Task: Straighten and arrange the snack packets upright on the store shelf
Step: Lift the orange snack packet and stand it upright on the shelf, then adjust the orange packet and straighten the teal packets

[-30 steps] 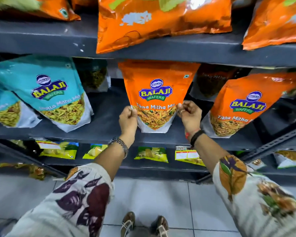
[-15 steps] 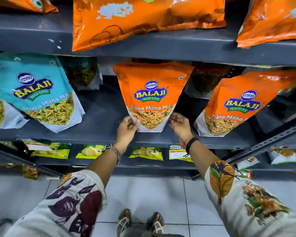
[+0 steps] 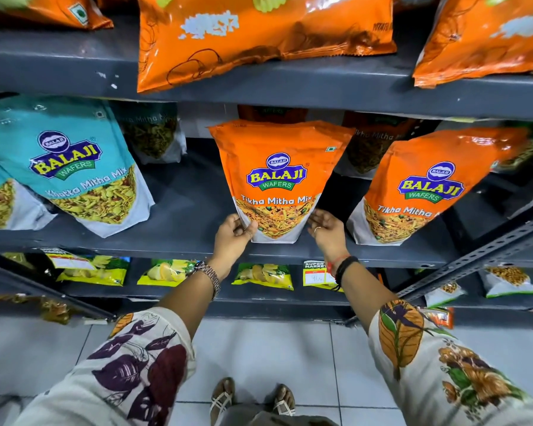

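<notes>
Centre orange Tikha Mitha Mix pouch (image 3: 277, 179) stands upright on the middle grey shelf (image 3: 179, 216), frame centre, base near the shelf's front edge. Left hand (image 3: 233, 233) is at its lower-left corner: fingers curled, thumb on the pouch's front face, pinching that corner. Right hand (image 3: 326, 226) is at the lower-right corner, palm toward the pouch, fingers loosely spread; fingertips reach the pouch edge, but I can't tell whether it's actually gripping. So the pouch sits between the two hands, above both wrists, with its bottom corners at finger level.

Second orange pouch (image 3: 425, 186), right of centre, leans left, just beside the right hand, not touched. Teal Khatta Mitha Mix pouch (image 3: 71, 164), left of frame, leans right, well apart from the left hand. More orange bags (image 3: 259, 38) lie flat on the upper shelf.
</notes>
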